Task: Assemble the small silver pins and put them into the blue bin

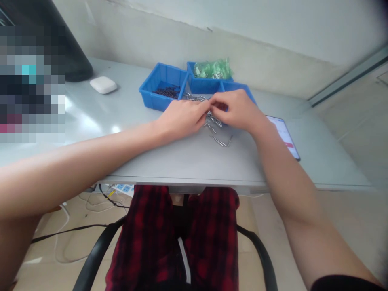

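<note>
My left hand and my right hand meet over a pile of thin silver metal pins on the table. The fingers of both are drawn together, their tips almost touching. Whatever lies between them is too small or hidden to make out. More of the pile shows behind my fingers, while a few loose pins lie closer to the table's front edge. Just behind my left hand stands a blue bin with dark screw-like pieces inside. Another blue bin is partly covered by my right hand.
At the back, a third blue bin holds a green plastic bag with small metal parts. A phone lies beside my right forearm. Over to the left are a white earbud case and a dark cylindrical object near the wall.
</note>
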{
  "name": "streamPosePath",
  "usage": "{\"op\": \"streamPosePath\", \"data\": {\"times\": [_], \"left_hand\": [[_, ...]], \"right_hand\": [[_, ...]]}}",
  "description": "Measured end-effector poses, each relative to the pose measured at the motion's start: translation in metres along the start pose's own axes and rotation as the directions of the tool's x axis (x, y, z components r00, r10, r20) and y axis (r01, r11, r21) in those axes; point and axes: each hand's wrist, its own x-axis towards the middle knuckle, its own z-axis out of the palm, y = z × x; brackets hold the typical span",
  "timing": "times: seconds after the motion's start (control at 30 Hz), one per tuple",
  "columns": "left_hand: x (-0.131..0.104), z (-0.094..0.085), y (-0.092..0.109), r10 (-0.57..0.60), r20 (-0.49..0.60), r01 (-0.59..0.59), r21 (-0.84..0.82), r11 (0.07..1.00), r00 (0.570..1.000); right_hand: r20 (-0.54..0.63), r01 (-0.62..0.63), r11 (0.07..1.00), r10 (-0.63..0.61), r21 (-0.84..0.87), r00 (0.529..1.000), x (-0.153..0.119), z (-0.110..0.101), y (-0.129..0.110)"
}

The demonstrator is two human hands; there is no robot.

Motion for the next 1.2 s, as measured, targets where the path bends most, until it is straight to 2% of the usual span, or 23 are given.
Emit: {"op": "streamPosePath", "data": {"times": [0.1, 0.23, 0.33, 0.43, 0.6, 1.03, 1.2], "left_hand": [[-0.002, 0.004, 0.002, 0.027, 0.042, -0.028, 0.028, 0.999, 0.999], [-0.007, 0.018, 0.007, 0.171, 0.075, -0.177, 0.076, 0.981, 0.982], [-0.01, 0.028, 0.006, 0.275, 0.057, -0.279, 0.079, 0.957, 0.96], [-0.008, 0.033, -0.001, 0.321, 0.03, -0.323, 0.095, 0.942, 0.946], [-0.001, 0.033, -0.012, 0.334, 0.026, -0.333, 0.153, 0.93, 0.942], [0.001, 0.034, -0.02, 0.324, -0.042, -0.306, 0.237, 0.922, 0.945], [0.002, 0.03, -0.017, 0.336, -0.002, -0.317, 0.324, 0.891, 0.942]], "right_hand": [[0.01, 0.005, 1.0, -0.005, 0.0, 1.0, 0.0, 0.0, 0.0], [-0.007, 0.02, 1.0, -0.02, 0.008, 1.0, 0.0, 0.001, 0.0], [-0.028, 0.017, 0.999, -0.016, 0.031, 0.999, 0.0, 0.002, 0.001], [-0.038, 0.02, 0.999, -0.018, 0.04, 0.999, 0.001, 0.002, 0.001], [-0.028, 0.034, 0.998, -0.033, 0.053, 0.999, 0.002, 0.004, 0.001], [-0.014, 0.017, 0.999, -0.016, 0.043, 1.0, 0.002, 0.003, 0.0], [-0.017, 0.02, 0.997, -0.019, 0.068, 1.0, 0.002, 0.004, -0.001]]}}
